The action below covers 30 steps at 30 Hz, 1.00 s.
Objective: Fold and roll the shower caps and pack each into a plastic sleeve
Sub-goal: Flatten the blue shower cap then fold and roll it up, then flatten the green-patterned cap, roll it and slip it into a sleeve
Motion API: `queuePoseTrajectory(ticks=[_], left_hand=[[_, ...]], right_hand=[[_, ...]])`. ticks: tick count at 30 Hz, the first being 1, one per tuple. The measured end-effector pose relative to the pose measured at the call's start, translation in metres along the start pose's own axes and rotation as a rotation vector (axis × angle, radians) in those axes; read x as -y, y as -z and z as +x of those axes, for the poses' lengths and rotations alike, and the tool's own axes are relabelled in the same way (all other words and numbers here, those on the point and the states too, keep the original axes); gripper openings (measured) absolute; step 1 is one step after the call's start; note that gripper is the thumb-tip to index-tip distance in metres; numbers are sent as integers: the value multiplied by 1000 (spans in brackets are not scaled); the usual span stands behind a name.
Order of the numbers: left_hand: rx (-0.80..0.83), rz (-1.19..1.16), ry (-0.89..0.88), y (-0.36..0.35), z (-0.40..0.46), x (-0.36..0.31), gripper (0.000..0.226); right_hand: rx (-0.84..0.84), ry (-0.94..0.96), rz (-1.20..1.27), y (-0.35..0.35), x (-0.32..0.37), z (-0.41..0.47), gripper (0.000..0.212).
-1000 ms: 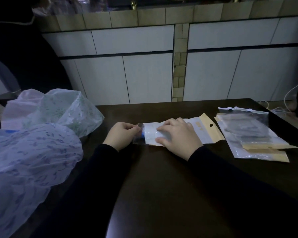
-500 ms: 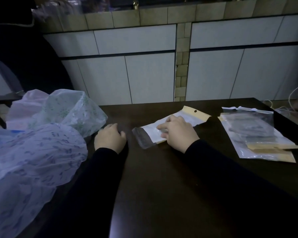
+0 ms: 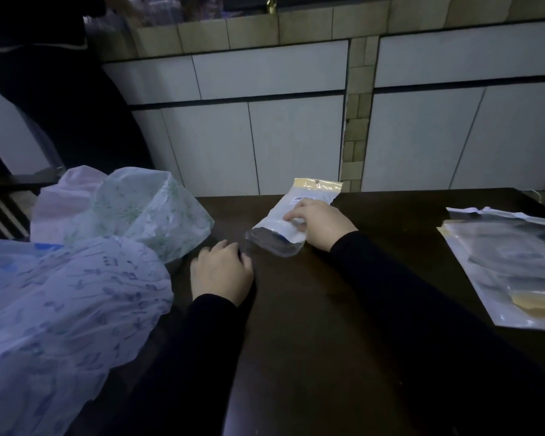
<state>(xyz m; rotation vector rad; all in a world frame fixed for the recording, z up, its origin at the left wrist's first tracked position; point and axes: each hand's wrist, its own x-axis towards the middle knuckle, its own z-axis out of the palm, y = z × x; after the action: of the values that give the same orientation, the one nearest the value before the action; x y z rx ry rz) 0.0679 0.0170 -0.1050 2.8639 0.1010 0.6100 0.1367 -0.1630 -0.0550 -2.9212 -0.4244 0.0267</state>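
The right hand [image 3: 323, 226] pinches the filled sleeve [image 3: 291, 220]: light, slick, floppy, best gripped mid-body. Left hand [image 3: 222, 272], at seven o'clock, rests empty.

Nothing is reading clearly here. A small white label [image 3: 300, 198] is showing on the plastic sleeve [image 3: 283, 221], just below its tan header strip [image 3: 317, 185], but its print is blurring too small to make out.

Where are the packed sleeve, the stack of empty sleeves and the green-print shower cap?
packed sleeve [image 3: 279, 221]: head view, on its white middle, left of the fingers.
stack of empty sleeves [image 3: 513, 262]: head view, on the top sleeve's clear face.
green-print shower cap [image 3: 151, 212]: head view, on its puffed crown.
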Motion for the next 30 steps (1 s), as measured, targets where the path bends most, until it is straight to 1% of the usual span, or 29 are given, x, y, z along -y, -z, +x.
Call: queuePoseTrajectory(ticks=[1,4,6,9,11,13,15,17,19,21,23,25,27,28,30], left_hand=[[-10,-9,-2,-1,0,1,22],[-37,-22,8,-4,2,1,23],[-34,-29,17,-4,3,0,23],[3,-58,13,1,0,-1,22],[-8,-127,17,11,-2,-5,17],[-139,-228,18,25,-5,-10,18],[-351,-344,4,43,-7,-16,23],[-519,-393,2,65,-9,-18,25],[-569,-370,13,87,-8,-13,29],[-494,-258,26,111,-5,-1,35],[-366,-91,18,136,-1,17,38],[-265,96,-10,153,3,34,40],[-195,254,-36,160,5,44,38],[-158,310,-42,159,6,46,36],[-89,381,-37,147,11,50,30]], right_hand=[[-11,4,-14,-1,-1,0,49],[-137,23,1,-9,-2,-1,54],[-179,31,-1,-13,-3,-2,56],[-233,33,25,-14,2,-3,52],[-322,61,46,-10,11,-4,45],[-415,114,80,-5,27,-7,38],[-466,187,136,1,47,-8,34],[-443,272,193,5,67,-8,38],[-342,359,240,7,85,-9,46],[-258,413,240,4,99,-11,59],[-262,434,224,-2,112,-13,70],[-320,448,236,-7,122,-13,71],[-402,443,220,-11,129,-10,70],[-429,422,214,-13,132,-9,69],[-432,371,206,-18,136,-6,65]])
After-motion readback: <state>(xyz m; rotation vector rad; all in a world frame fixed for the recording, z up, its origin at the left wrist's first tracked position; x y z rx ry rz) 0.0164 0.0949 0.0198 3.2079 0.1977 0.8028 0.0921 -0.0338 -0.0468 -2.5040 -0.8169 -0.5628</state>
